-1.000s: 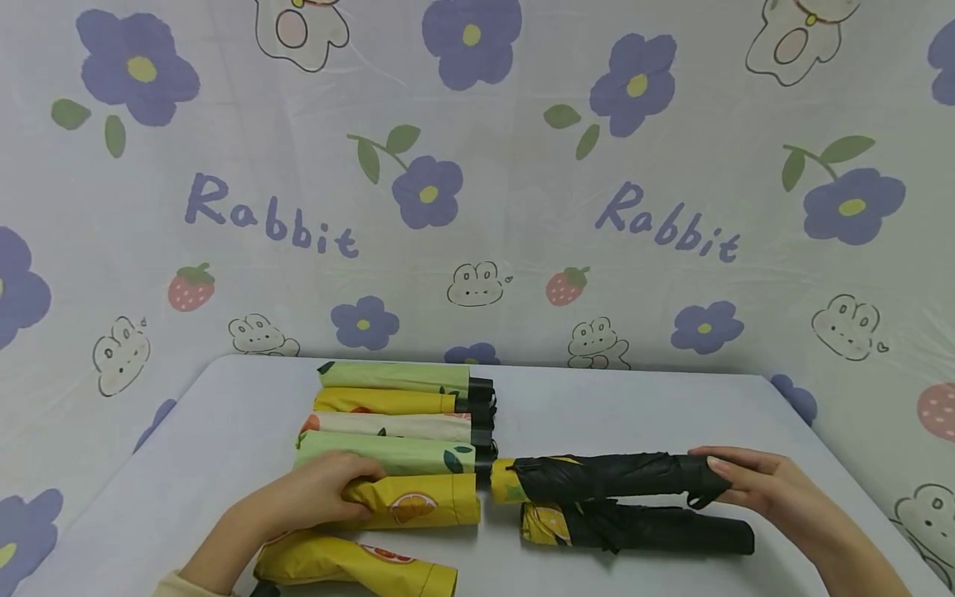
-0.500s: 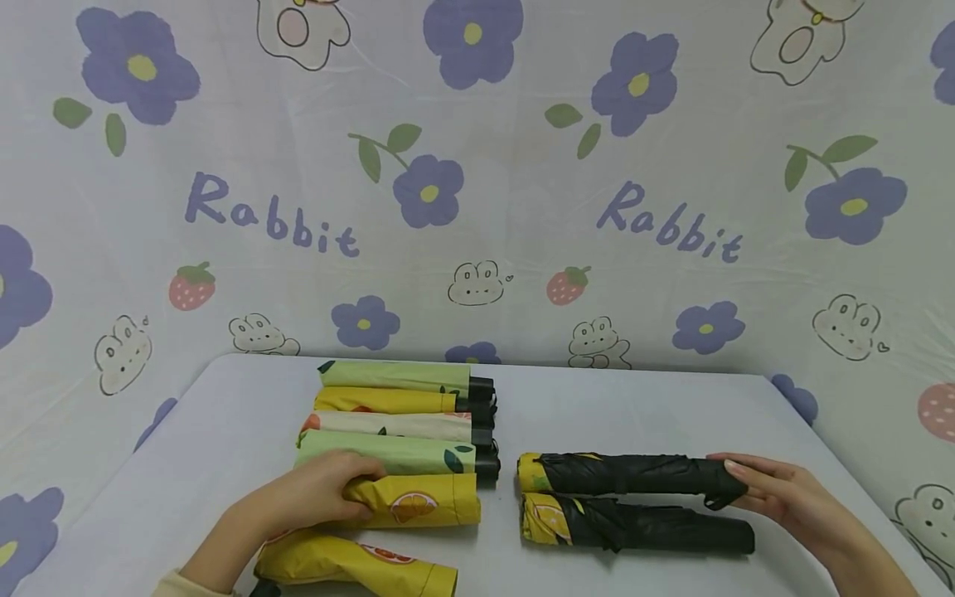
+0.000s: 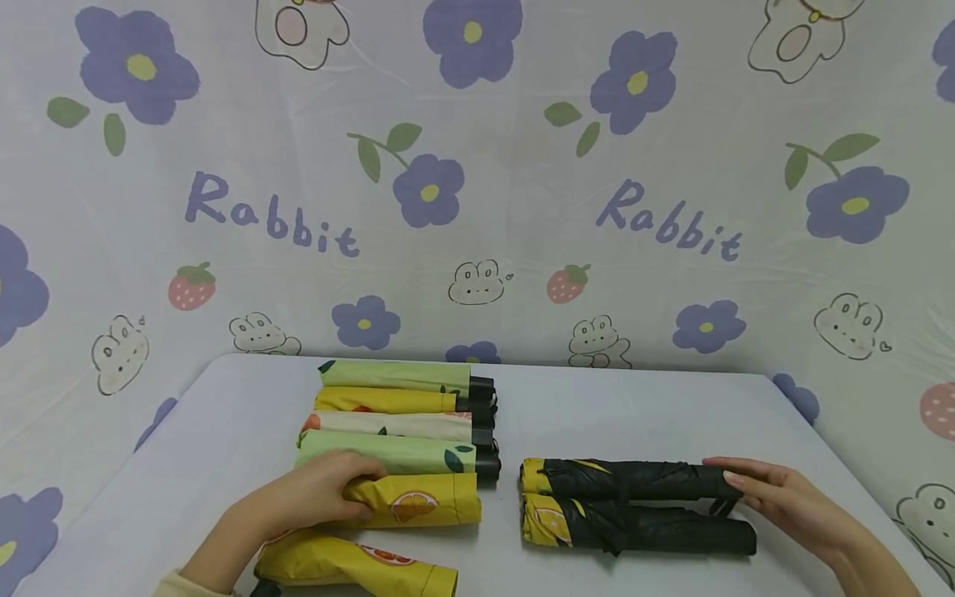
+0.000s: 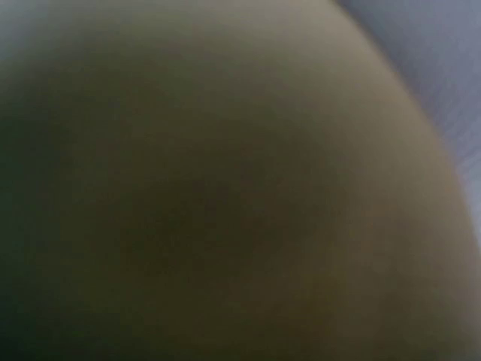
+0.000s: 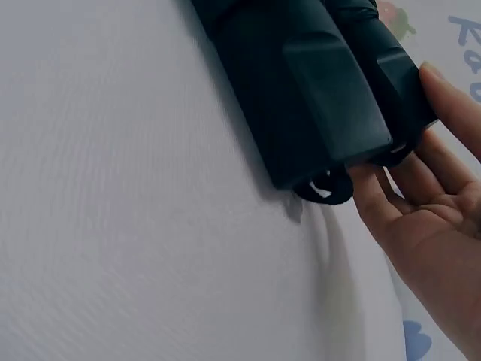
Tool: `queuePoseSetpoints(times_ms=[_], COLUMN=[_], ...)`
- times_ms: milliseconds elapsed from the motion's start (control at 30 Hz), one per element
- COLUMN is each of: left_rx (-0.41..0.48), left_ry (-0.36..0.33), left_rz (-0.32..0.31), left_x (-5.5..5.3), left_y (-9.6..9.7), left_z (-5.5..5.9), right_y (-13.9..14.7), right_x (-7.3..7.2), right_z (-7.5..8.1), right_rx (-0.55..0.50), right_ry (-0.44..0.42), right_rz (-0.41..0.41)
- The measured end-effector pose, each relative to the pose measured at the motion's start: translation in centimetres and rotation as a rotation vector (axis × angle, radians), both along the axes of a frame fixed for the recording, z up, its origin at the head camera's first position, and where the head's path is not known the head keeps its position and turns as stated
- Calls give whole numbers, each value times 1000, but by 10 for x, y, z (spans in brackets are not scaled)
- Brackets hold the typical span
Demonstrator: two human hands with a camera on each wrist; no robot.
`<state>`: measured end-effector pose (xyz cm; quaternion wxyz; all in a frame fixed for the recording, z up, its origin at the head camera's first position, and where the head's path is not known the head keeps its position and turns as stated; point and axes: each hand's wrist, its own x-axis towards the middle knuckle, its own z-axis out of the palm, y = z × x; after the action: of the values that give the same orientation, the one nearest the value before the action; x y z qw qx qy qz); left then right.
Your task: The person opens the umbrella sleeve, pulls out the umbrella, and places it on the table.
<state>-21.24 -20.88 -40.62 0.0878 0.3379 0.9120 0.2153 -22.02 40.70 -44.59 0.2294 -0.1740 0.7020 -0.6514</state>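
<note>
Two folded black umbrellas with yellow ends lie side by side on the right in the head view. My right hand (image 3: 791, 502) pinches the handle end of the farther black umbrella (image 3: 642, 480) between thumb and fingers. The nearer black umbrella (image 3: 671, 529) lies alongside, its wrist loop showing in the right wrist view. On the left, my left hand (image 3: 328, 489) has its fingers curled over a yellow umbrella cover (image 3: 440, 502) printed with orange slices. Close in front of it is another yellow cover (image 3: 358, 564). The left wrist view is blurred and blocked by something near the lens.
Behind the left hand lie several folded umbrellas in a row: a light green one (image 3: 440, 453), a cream one (image 3: 425, 426), a yellow one (image 3: 403, 400) and another green one (image 3: 395, 376). They rest on a white table (image 3: 634, 414) before a flower-printed curtain (image 3: 507, 166).
The right hand has moved the farther black umbrella rightward, away from the yellow cover, and then lowered it beside the nearer black one. My left hand has stayed in place.
</note>
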Motion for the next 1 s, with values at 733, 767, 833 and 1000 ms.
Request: queuePoseSetpoints(times_ms=[733,767,833,1000], left_rx=[-3,-3,-3,-4], left_ry=[11,9,7,15], left_rz=[-8,-7,-6,-3], left_x=[-1,-1,-1,-1], left_y=[2,2,1,1], left_z=[-1,-1,-1,-2], right_y=[-6,-7,-8,-11], right_x=[4,5,5,6], right_z=[0,1,2,5], right_rx=[384,408,436,441], right_ry=[44,42,38,42], right_rz=[-163,-173,-184,-201])
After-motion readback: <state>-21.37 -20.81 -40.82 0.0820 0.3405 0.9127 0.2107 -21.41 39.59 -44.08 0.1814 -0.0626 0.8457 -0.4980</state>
